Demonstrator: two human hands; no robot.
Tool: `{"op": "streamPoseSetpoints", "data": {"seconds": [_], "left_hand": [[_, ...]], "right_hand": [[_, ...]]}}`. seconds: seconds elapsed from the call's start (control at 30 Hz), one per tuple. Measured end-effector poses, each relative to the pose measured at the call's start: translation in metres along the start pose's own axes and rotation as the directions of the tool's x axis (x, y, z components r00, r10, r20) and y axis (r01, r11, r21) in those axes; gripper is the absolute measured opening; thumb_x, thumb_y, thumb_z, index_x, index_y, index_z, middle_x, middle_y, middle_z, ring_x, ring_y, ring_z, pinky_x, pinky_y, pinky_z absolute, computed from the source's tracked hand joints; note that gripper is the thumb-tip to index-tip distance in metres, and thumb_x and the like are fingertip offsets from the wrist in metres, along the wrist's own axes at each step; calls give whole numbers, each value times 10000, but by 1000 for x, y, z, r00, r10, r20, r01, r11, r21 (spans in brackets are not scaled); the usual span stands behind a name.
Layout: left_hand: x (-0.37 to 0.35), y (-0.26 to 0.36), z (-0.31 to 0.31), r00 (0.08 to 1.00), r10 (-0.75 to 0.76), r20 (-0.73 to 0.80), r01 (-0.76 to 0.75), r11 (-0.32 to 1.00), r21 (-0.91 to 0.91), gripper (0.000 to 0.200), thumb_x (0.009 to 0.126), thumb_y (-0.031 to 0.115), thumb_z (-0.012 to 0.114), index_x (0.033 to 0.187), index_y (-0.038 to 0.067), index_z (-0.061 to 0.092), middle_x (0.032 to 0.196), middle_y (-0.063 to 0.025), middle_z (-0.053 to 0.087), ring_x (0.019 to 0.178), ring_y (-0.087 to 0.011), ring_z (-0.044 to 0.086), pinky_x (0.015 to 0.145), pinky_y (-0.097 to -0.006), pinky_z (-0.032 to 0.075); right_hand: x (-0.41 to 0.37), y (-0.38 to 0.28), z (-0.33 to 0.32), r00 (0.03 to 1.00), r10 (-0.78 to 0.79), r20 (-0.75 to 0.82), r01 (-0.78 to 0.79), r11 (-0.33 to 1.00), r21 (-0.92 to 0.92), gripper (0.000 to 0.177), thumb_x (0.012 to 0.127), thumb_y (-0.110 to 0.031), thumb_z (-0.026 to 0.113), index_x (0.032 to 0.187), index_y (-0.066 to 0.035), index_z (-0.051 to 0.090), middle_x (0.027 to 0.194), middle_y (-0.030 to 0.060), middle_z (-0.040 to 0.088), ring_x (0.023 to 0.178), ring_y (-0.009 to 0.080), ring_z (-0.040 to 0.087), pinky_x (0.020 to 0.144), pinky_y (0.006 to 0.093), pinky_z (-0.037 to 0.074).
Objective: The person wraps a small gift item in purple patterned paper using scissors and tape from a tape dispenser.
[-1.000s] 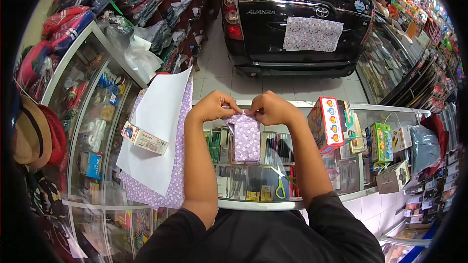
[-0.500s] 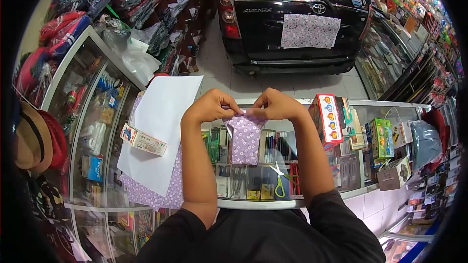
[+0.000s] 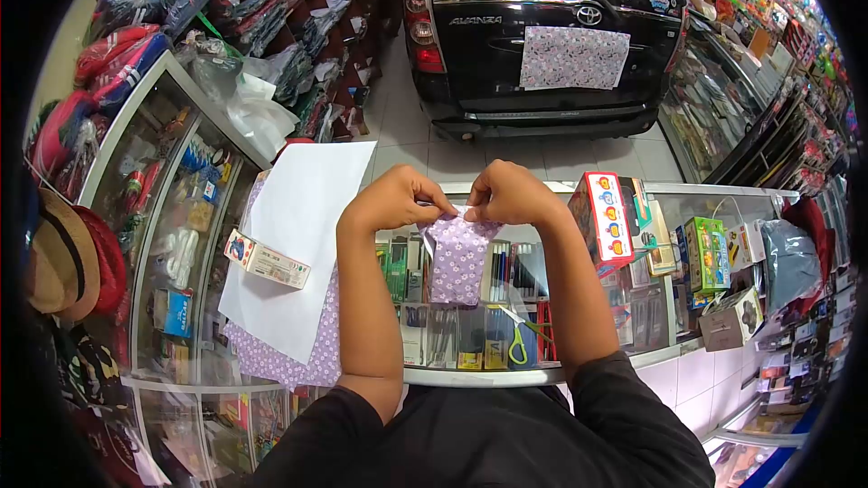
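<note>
A packet of purple floral wrapping paper (image 3: 458,262) lies upright in my view on the glass counter. My left hand (image 3: 398,200) pinches the left part of its top edge, thumb and forefinger closed on the paper. At the right part of the same edge, my right hand (image 3: 513,195) holds the paper between thumb and fingers. The top flares wider than the body, and a fold shows on its left side. Whatever may be inside is hidden. Scissors with yellow-green handles (image 3: 517,343) rest on the glass below right of the packet, near my right forearm.
Left of my arm, a small printed box (image 3: 267,262) sits on a white sheet (image 3: 312,181) over more purple floral paper (image 3: 271,357). A red box (image 3: 603,217) and other boxed goods stand right. Beyond the glass counter (image 3: 493,380) is a parked black car (image 3: 542,0).
My fingertips have shifted slightly along the packet's top edge, the right hand rising a little with its fingers more curled. The packet's top corners spread a bit; the scissors stay put.
</note>
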State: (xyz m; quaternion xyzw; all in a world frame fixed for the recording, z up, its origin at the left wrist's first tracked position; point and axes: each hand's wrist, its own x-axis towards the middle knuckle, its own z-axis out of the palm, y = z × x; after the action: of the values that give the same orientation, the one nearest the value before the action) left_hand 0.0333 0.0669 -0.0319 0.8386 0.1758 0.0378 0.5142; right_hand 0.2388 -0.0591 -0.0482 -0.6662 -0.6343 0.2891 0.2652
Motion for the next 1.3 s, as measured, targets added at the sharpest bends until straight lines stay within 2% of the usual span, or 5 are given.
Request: {"op": "streamPoseSetpoints", "data": {"seconds": [0.63,0.7,0.9,0.97,1.3], "left_hand": [[-10,-5,-15,995,50,83,-42,995,-91,286,864,78,809,1123,-33,761,1011,-124,776,926,-132,714,853,-269,576],[-5,-3,-13,996,-91,-3,91,996,26,288,871,120,814,1124,-8,768,1035,-116,774,962,-126,714,896,-273,573],[-6,-3,-6,994,110,-25,-105,985,134,339,856,177,843,1134,-3,775,979,-99,791,764,-105,661,722,-288,532],[-11,11,-8,994,-93,52,85,985,150,285,849,181,838,1052,-14,793,866,-95,781,727,-99,648,708,-281,534],[-17,27,-7,991,-127,-42,133,970,201,213,810,122,840,967,-18,804,725,-83,744,651,-88,607,626,-280,505]], "right_hand": [[-5,-3,-8,995,-100,23,96,987,129,193,737,-122,869,826,20,774,671,107,701,608,161,642,603,339,506],[-5,-5,-8,994,-101,31,95,983,157,187,739,-119,866,829,17,776,669,105,701,602,157,636,598,340,501],[-8,-11,-10,991,-118,58,111,988,112,156,744,-96,852,834,11,783,668,99,707,605,160,645,605,337,508],[-9,-13,-11,992,-116,47,111,989,93,144,752,-96,844,830,9,785,679,105,719,621,169,670,615,340,518],[-7,-12,-7,985,-170,4,169,984,64,187,735,-128,853,848,4,785,731,156,735,656,215,700,645,362,531]]}}
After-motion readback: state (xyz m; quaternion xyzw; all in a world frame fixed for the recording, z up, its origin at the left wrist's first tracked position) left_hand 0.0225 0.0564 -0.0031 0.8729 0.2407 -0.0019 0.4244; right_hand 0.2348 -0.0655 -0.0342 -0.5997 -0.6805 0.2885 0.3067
